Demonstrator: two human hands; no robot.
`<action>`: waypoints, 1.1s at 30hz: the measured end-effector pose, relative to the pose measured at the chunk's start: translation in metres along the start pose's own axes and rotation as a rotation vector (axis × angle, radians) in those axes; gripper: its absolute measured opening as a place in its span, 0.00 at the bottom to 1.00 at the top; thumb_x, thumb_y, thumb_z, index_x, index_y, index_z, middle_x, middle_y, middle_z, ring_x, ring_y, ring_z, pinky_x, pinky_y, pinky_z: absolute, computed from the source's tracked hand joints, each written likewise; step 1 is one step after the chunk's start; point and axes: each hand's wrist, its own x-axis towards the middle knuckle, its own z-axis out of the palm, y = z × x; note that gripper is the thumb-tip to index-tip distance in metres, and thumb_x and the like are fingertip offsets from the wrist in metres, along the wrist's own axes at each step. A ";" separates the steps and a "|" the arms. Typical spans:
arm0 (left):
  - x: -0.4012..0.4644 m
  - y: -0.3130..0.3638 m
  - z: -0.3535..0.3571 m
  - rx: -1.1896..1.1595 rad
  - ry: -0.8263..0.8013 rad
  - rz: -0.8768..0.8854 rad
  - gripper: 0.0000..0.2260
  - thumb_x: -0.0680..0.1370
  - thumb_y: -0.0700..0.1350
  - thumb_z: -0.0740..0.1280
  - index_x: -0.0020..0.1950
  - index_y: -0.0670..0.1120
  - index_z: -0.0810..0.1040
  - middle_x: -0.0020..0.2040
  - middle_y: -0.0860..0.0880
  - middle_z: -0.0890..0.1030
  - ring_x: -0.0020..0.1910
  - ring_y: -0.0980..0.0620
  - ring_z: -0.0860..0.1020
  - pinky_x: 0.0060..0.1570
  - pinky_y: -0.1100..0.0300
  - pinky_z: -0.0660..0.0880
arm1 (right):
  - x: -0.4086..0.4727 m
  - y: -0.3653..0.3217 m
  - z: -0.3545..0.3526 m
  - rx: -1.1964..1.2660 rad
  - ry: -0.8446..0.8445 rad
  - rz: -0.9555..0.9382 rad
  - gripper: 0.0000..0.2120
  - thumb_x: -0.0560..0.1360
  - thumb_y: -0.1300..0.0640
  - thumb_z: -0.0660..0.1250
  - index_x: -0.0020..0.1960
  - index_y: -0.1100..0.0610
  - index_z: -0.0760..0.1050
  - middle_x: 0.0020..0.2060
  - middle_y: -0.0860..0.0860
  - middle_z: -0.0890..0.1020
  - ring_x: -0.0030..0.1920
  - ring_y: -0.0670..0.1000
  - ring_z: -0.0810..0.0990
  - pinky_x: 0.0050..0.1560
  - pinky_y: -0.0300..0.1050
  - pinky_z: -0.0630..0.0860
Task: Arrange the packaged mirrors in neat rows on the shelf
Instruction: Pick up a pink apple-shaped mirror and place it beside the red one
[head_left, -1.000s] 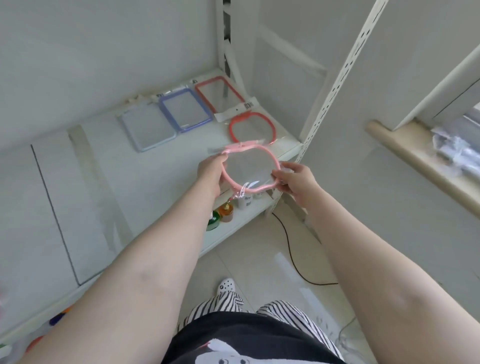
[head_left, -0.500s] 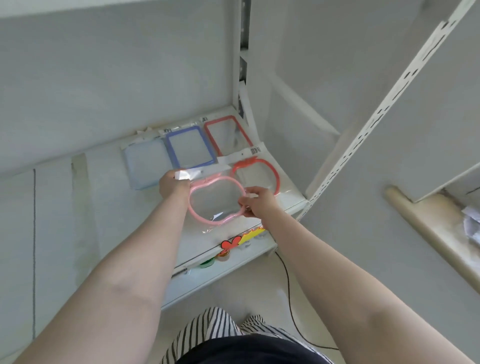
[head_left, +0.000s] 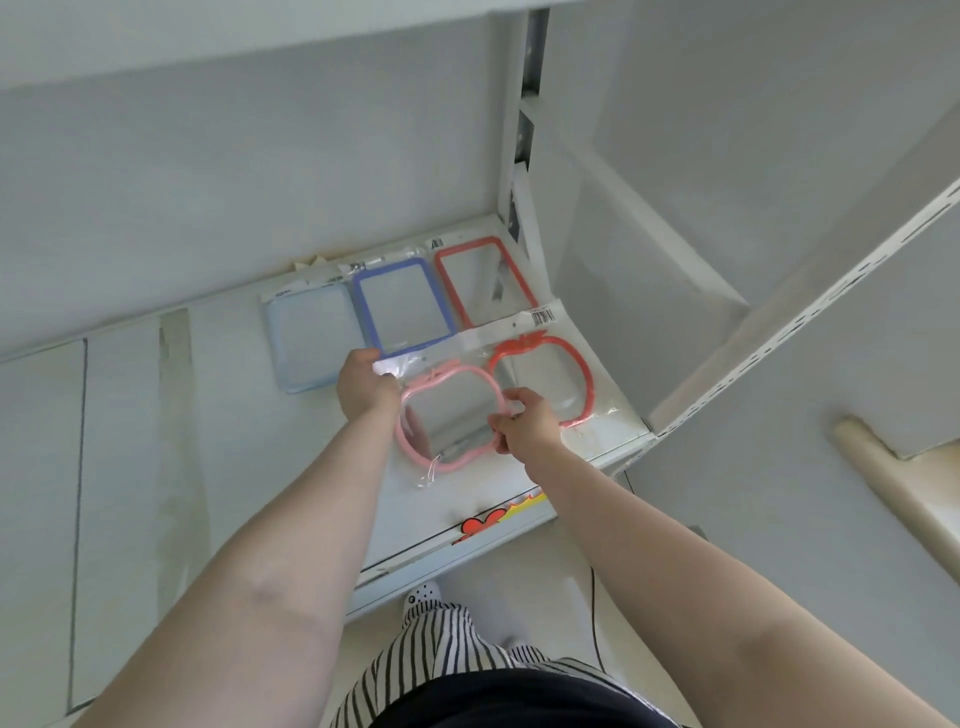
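Note:
A pink apple-shaped packaged mirror (head_left: 447, 415) lies low over the white shelf (head_left: 223, 415), just left of a red apple-shaped mirror (head_left: 545, 379). My left hand (head_left: 366, 387) grips its upper left edge and wrapper. My right hand (head_left: 522, 426) pinches its right rim. Behind them, a back row holds a pale blue rectangular mirror (head_left: 311, 343), a blue-framed one (head_left: 402, 306) and a red-framed one (head_left: 480, 278). Whether the pink mirror touches the shelf, I cannot tell.
A white upright post (head_left: 519, 130) and slanted slotted rail (head_left: 810, 306) bound the shelf on the right. A sticker with red and yellow shapes (head_left: 498, 517) marks the shelf's front edge. A black cable (head_left: 595, 613) runs on the floor below.
Both hands have carried the pink mirror forward from in front of the shelf, down beside the red apple-shaped mirror. The camera has leaned in over the shelf.

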 end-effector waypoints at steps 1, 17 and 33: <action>-0.004 0.001 0.000 0.076 0.015 0.083 0.19 0.73 0.33 0.64 0.63 0.44 0.76 0.64 0.43 0.75 0.61 0.43 0.76 0.61 0.57 0.70 | 0.000 0.000 0.001 -0.010 -0.003 -0.005 0.19 0.75 0.65 0.67 0.65 0.58 0.71 0.32 0.54 0.78 0.27 0.53 0.76 0.45 0.57 0.82; -0.037 -0.006 0.053 0.753 -0.484 0.565 0.24 0.83 0.53 0.49 0.79 0.55 0.48 0.79 0.45 0.40 0.78 0.41 0.37 0.74 0.39 0.39 | 0.001 0.002 -0.033 -0.631 0.304 -0.237 0.12 0.77 0.52 0.62 0.58 0.50 0.78 0.58 0.52 0.76 0.57 0.56 0.76 0.47 0.46 0.73; -0.048 -0.016 0.054 0.831 -0.369 0.513 0.26 0.83 0.54 0.48 0.78 0.54 0.41 0.79 0.46 0.37 0.77 0.42 0.35 0.72 0.32 0.40 | 0.021 0.034 -0.050 -0.773 0.321 -0.143 0.35 0.72 0.39 0.67 0.74 0.44 0.57 0.76 0.56 0.57 0.75 0.59 0.56 0.75 0.56 0.54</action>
